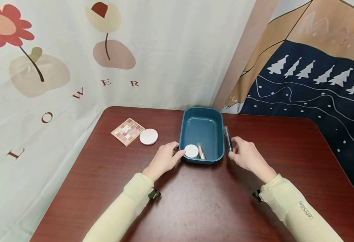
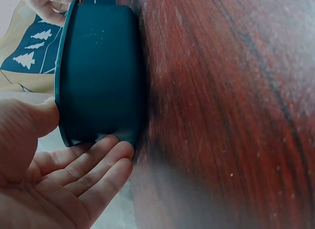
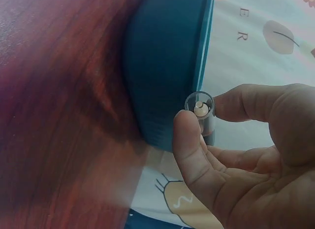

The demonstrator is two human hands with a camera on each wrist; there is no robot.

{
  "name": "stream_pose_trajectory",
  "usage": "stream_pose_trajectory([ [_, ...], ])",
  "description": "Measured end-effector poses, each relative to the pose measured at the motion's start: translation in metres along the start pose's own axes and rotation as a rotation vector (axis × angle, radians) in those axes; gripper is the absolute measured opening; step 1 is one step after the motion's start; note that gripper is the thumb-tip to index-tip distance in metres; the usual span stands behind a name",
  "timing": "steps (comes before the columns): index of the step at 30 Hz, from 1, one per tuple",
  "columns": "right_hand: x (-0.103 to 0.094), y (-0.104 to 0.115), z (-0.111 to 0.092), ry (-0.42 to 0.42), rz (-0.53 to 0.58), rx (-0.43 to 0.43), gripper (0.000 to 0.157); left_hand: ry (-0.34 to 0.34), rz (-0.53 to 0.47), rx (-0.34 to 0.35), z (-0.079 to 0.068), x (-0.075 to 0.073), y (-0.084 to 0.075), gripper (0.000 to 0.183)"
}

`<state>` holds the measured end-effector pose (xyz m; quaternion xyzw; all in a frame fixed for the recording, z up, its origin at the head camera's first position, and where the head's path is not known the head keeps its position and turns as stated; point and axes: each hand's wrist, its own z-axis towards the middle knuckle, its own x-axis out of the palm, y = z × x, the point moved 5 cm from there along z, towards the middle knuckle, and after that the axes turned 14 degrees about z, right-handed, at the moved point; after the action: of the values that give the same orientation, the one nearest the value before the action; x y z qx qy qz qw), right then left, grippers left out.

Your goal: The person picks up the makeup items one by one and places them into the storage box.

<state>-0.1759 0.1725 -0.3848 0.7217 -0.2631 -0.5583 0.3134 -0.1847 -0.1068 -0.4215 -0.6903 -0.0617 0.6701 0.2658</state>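
Observation:
My left hand (image 1: 165, 158) holds the near left corner of a dark teal plastic bin (image 1: 202, 126), thumb at the rim and fingers along the outer wall (image 2: 98, 71). Inside the bin's near end lie a round white compact (image 1: 191, 151) and a small clear-capped lipstick tube (image 1: 201, 151). Just beyond the bin's right side, my right hand (image 1: 249, 154) pinches a slim dark makeup stick (image 1: 227, 137) by its near end, between thumb and fingers. The right wrist view looks onto the stick's clear round end (image 3: 200, 108), beside the bin's wall.
Left of the bin, an eyeshadow palette (image 1: 128, 131) lies on the reddish-brown table (image 1: 195, 201), with a round white compact (image 1: 148, 136) at its right corner. Patterned curtains (image 1: 171, 50) hang right behind the table's far edge and along its sides.

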Motion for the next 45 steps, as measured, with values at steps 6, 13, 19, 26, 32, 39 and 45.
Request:
stream_pose_trajectory([
  [6, 0.001, 0.008, 0.000, -0.016, -0.020, -0.060, 0.042, -0.007, 0.004, 0.007, 0.001, 0.001, 0.001, 0.023],
  [13, 0.005, 0.014, 0.003, -0.011, -0.016, -0.067, 0.041, 0.001, 0.003, -0.005, 0.000, 0.001, 0.001, 0.023],
  [19, 0.009, 0.017, 0.005, -0.011, -0.024, -0.082, 0.041, 0.003, 0.002, -0.004, 0.000, 0.001, 0.001, 0.023],
  [26, 0.013, 0.019, 0.007, 0.004, -0.026, -0.083, 0.044, 0.006, 0.001, -0.003, 0.001, 0.002, 0.001, 0.023],
  [32, 0.015, 0.023, 0.009, 0.007, -0.036, -0.091, 0.048, -0.001, 0.001, 0.006, 0.001, 0.001, 0.001, 0.023],
  [39, 0.016, 0.025, 0.014, 0.018, -0.035, -0.077, 0.050, 0.000, 0.002, 0.004, 0.002, 0.001, 0.000, 0.023],
  [45, 0.018, 0.026, 0.017, 0.036, -0.036, -0.075, 0.049, 0.007, -0.001, -0.011, 0.001, 0.001, 0.000, 0.025],
])
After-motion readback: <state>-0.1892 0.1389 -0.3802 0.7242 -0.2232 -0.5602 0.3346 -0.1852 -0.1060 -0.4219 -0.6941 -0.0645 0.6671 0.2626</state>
